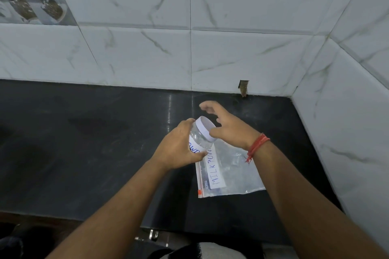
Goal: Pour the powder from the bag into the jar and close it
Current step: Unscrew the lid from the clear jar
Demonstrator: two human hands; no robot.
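The jar (199, 139) is gripped around its clear body by the left hand (179, 147), tilted with its top leaning away and to the right, and it is held just above the dark bench (84, 153). The white lid (205, 128) is seated on the jar, so the step in hand is judged to be the unscrewing. The right hand (228, 127) is spread wide open over the lid, nothing held, its thumb just beside the lid's rim. The bag (229, 172), labelled for milk powder, lies flat on the bench beneath and to the right of the jar; whether powder is inside cannot be told. For a clean opening, the jar should be brought upright and steadied firmly, the lid clasped evenly around its rim, and the turn made with the wrist. The lid is best set down near the bag, well clear of the pour.
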